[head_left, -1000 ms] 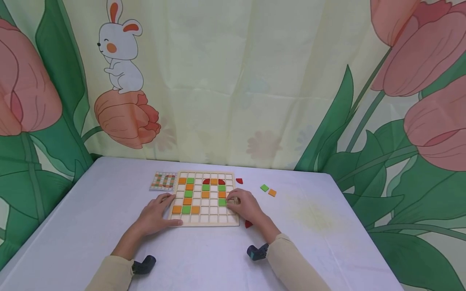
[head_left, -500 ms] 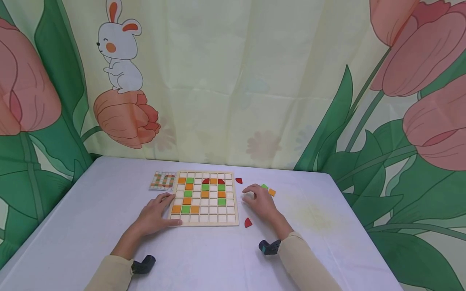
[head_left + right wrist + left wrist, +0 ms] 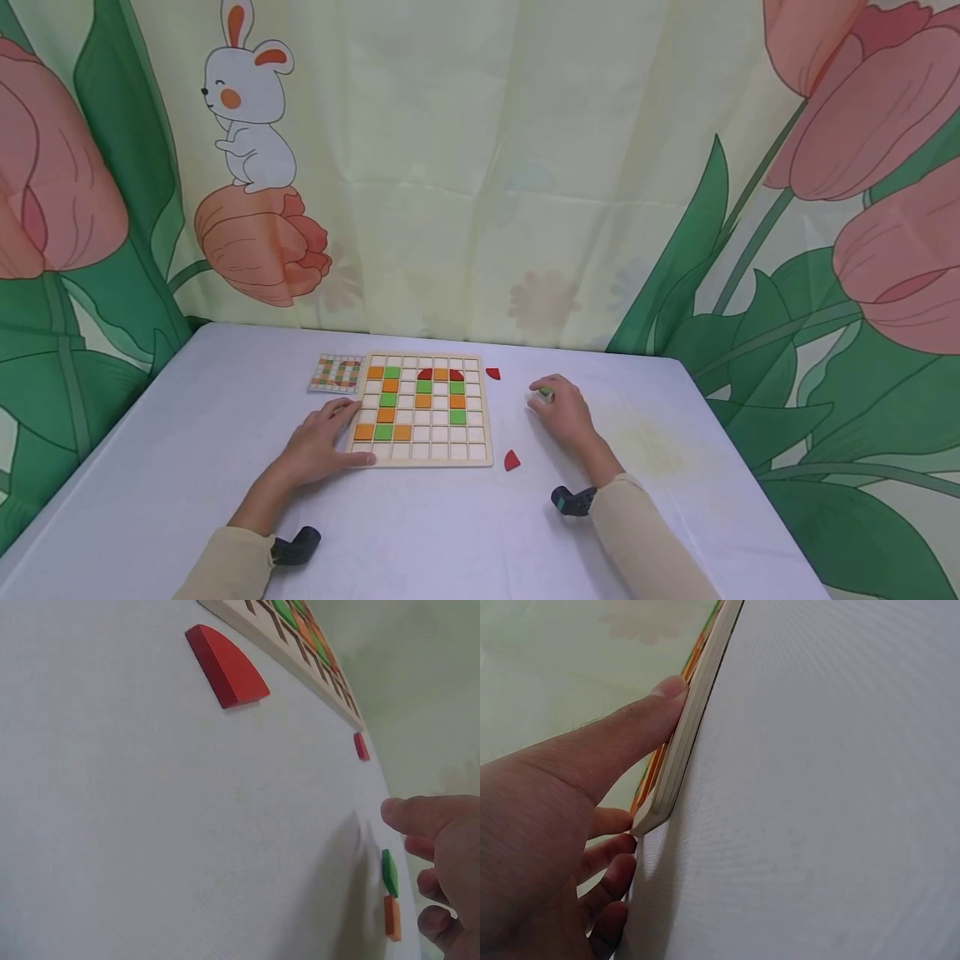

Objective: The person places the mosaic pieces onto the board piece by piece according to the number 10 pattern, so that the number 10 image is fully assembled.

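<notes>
A wooden grid board (image 3: 420,464) lies on the table, with several green and orange square tiles and two dark red rounded pieces in its cells. My left hand (image 3: 318,446) rests at its near left corner, thumb along the near edge and fingers against the left side. To the right of the board, my right hand (image 3: 564,414) hovers over a loose green tile (image 3: 390,873), thumb and fingers apart. Beside that tile lies an orange tile (image 3: 392,919), hidden by the hand in the head view. The right wrist view shows both tiles on the cloth.
A patterned card (image 3: 336,374) lies at the board's far left. Two red quarter-round pieces sit right of the board, one near the far corner (image 3: 492,373) and a nearer red piece (image 3: 512,460). Behind the white-covered table (image 3: 420,542) hangs a printed curtain.
My right hand has left the green tile on the board's right side and moved rightward to the loose green and orange tiles. The left hand has stayed in place.
</notes>
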### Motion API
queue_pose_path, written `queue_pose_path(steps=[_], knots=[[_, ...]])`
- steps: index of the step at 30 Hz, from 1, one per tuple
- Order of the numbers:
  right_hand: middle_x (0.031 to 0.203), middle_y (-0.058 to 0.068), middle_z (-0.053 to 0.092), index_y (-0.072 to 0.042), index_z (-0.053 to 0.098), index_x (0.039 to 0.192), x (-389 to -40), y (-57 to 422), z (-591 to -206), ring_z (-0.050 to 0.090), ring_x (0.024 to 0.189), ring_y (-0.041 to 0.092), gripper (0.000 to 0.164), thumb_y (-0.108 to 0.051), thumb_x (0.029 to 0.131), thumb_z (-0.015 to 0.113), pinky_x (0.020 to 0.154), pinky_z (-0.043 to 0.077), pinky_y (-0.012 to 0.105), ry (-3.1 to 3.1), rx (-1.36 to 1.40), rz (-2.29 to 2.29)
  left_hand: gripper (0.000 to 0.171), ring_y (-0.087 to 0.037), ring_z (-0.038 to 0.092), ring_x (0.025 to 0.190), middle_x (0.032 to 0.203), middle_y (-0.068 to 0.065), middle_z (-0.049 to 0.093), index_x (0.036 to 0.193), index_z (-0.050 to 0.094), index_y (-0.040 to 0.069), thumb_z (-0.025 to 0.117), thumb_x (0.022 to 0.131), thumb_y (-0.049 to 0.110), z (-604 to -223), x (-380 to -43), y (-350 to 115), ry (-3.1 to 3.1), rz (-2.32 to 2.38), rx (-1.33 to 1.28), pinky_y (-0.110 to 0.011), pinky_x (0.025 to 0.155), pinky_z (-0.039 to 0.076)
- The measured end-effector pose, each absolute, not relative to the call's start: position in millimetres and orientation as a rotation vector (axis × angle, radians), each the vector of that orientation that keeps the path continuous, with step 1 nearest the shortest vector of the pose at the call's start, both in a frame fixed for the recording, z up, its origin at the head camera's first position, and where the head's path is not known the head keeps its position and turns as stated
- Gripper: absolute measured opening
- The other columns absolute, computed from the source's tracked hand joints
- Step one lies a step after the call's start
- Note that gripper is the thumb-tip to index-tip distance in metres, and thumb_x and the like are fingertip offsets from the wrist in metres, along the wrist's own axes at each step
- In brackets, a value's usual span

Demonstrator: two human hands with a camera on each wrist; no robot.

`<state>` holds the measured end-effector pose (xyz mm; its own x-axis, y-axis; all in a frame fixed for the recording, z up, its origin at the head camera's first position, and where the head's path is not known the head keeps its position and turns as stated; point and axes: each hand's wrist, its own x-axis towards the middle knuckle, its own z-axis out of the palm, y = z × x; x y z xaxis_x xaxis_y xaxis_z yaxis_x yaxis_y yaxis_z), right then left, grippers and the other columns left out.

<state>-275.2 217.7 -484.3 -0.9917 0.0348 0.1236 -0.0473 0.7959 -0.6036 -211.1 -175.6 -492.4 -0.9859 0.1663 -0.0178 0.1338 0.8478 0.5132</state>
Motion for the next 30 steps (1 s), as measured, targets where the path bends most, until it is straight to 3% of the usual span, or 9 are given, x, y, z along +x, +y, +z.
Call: queue_pose_path(steps=[17, 30], knots=[[0.125, 0.015, 0.060, -0.008, 0.070, 0.114, -289, 237, -489, 0.055, 0.121, 0.033, 0.030, -0.018, 0.085, 0.074, 0.103, 0.044, 0.051, -2.882, -0.074, 0.820, 0.105, -0.039, 0.039, 0.128, 0.151, -0.017, 0.034, 0.150, 0.035, 0.011, 0.078, 0.068, 0.060, -493, -211, -176, 2.943, 0.837, 0.229, -0.062, 0.100, 0.038], [0.113, 0.013, 0.065, -0.007, 0.071, 0.104, -295, 233, -495, 0.058, 0.112, 0.031, 0.018, -0.013, 0.087, 0.070, 0.099, 0.046, 0.049, -2.868, -0.056, 0.845, 0.103, -0.039, 0.039, 0.128, 0.151, -0.017, 0.034, 0.149, 0.036, 0.011, 0.078, 0.068, 0.059, -493, -210, -175, 2.950, 0.836, 0.227, -0.062, 0.100, 0.037]])
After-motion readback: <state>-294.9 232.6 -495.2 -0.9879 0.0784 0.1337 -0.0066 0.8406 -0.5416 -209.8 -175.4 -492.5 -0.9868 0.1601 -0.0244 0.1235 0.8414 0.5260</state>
